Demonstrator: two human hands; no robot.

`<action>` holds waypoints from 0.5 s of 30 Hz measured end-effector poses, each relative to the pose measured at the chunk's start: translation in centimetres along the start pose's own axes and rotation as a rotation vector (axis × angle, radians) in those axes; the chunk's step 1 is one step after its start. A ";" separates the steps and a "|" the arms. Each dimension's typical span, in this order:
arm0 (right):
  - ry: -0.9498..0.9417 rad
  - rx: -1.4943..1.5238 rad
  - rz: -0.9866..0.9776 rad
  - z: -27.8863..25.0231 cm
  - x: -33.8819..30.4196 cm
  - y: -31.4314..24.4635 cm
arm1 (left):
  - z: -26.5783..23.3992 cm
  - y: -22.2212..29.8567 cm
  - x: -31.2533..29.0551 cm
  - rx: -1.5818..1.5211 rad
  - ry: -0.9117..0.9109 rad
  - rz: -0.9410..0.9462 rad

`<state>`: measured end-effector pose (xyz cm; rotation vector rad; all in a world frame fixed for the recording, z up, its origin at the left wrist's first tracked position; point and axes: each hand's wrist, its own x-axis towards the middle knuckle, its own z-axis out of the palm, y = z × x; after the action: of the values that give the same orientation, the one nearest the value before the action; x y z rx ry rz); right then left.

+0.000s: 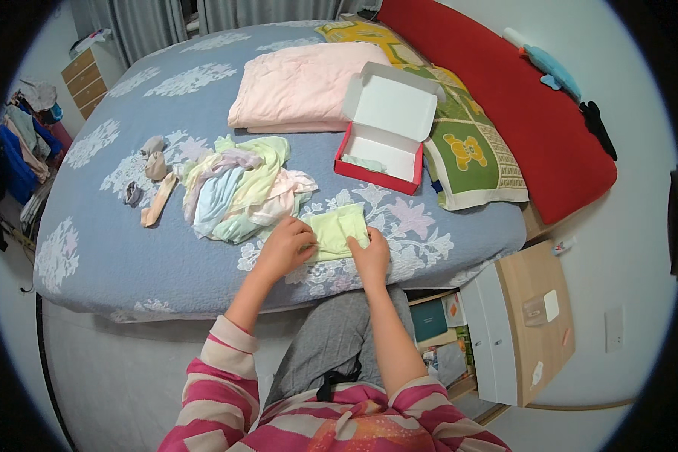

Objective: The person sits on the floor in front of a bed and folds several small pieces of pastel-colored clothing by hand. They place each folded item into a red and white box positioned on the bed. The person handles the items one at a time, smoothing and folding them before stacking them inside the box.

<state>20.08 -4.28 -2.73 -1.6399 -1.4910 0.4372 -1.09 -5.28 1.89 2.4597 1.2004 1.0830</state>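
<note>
A light green folded garment (pixel 331 233) lies flat on the bed near its front edge, its exact kind not clear. My left hand (pixel 285 247) pinches the left edge with curled fingers. At the other end, my right hand (pixel 371 255) grips the right edge, thumb on top and fingers partly hidden beneath. Left of it is a loose heap of thin pastel clothes (pixel 237 188) in green, blue, pink and lilac. Beyond the garment stands an open red and white box (pixel 380 177) with its lid up and a small pale green folded cloth (pixel 364 163) inside.
Several rolled or loose socks (pixel 156 166) lie left of the heap. A folded pink quilt (pixel 301 87) sits behind, beside a green and yellow bear-patterned blanket (pixel 467 151) and a red headboard (pixel 520 98). Right of my legs, a drawer (pixel 437 339) stands open from a bedside cabinet (pixel 535 324).
</note>
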 end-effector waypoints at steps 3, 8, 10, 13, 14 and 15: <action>0.021 0.006 -0.036 -0.2 -0.1 -0.4 | 0.5 1.0 -0.2 -0.065 0.074 0.032; 0.117 -0.159 -0.396 -0.1 -1.2 -1.5 | 2.1 1.2 -1.8 -0.102 0.116 -0.027; 0.099 -0.224 -0.492 -0.3 -1.5 -2.2 | 2.1 1.7 -2.0 -0.080 0.134 -0.015; 0.054 -0.249 -0.570 -0.5 -1.8 -3.0 | 1.8 2.5 -2.3 -0.024 0.126 0.042; 0.036 -0.246 -0.585 -0.4 -1.9 -3.2 | 1.7 2.8 -2.4 -0.010 0.119 0.046; 0.033 -0.242 -0.593 -0.3 -2.0 -3.1 | 1.8 2.9 -2.5 0.003 0.112 0.049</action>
<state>17.82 -6.48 -0.73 -1.2792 -1.9627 -0.1013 0.89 -8.81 0.67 2.4722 1.1790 1.2487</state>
